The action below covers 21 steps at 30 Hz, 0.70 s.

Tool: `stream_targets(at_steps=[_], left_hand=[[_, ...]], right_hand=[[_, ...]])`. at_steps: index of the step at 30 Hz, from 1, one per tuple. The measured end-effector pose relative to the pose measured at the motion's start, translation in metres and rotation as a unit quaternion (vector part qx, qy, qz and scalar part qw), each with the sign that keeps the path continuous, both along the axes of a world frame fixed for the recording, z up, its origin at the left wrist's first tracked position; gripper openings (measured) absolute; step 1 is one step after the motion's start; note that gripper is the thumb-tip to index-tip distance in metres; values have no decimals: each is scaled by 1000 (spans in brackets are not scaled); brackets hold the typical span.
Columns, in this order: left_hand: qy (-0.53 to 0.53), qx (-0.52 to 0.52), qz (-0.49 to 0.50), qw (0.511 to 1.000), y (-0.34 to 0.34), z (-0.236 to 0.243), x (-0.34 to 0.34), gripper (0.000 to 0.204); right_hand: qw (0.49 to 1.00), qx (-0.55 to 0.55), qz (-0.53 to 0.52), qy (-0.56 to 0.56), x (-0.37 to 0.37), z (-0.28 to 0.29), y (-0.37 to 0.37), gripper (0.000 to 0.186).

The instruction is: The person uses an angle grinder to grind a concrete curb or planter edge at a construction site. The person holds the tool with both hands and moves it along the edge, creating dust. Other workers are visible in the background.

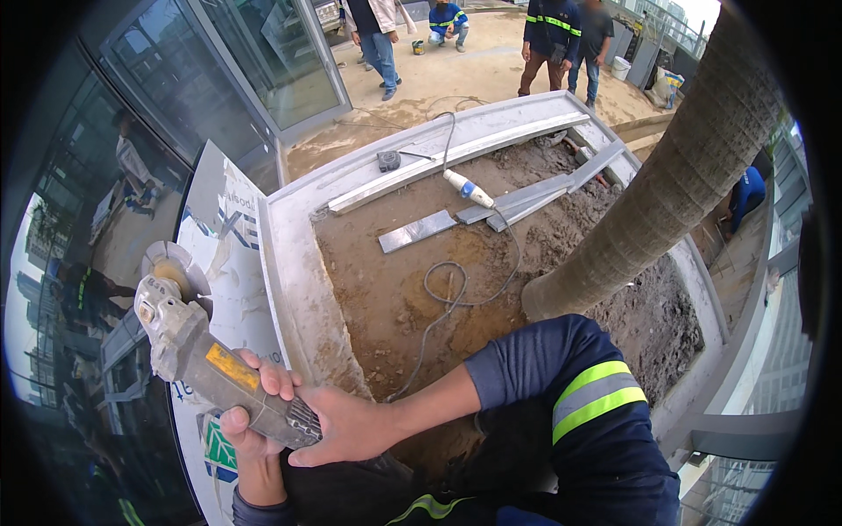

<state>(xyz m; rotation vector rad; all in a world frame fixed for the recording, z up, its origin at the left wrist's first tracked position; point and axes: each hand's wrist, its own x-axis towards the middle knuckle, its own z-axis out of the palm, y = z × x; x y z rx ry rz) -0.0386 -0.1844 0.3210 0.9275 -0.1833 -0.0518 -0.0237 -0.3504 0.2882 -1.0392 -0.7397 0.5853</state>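
An angle grinder [241, 386], grey and dusty with a yellow label, lies across both my hands at the lower left. My left hand [254, 443] is closed round its body from below. Near the rear end of the body, my right hand [351, 425] grips it as well. The grinder's metal head points up and left, with a thin disc [189, 267] on it; whether the disc spins I cannot tell. Under the head is a white panel [232, 307] covered with printed, partly peeled film. A grey cable [427, 337] loops over the soil to a white and blue plug connector [469, 188].
A concrete planter [303, 263] holds soil, metal strips [417, 231] and a thick palm trunk [649, 184]. A tape measure [388, 161] rests on its rim. Glass doors [272, 53] stand at left. Several people [553, 35] are beyond the planter; another person [745, 197] bends at right.
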Motion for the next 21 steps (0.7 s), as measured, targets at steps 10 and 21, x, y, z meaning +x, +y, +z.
stream_targets(at_steps=[10, 21], left_hand=[[5, 0, 0, 1000, 1, 0, 0, 69], [-11, 25, -14, 1000, 3, -1, 1, 67]], right_hand=[[999, -15, -13, -29, 0, -2, 1, 62], [999, -27, -9, -27, 2, 0, -1, 64]])
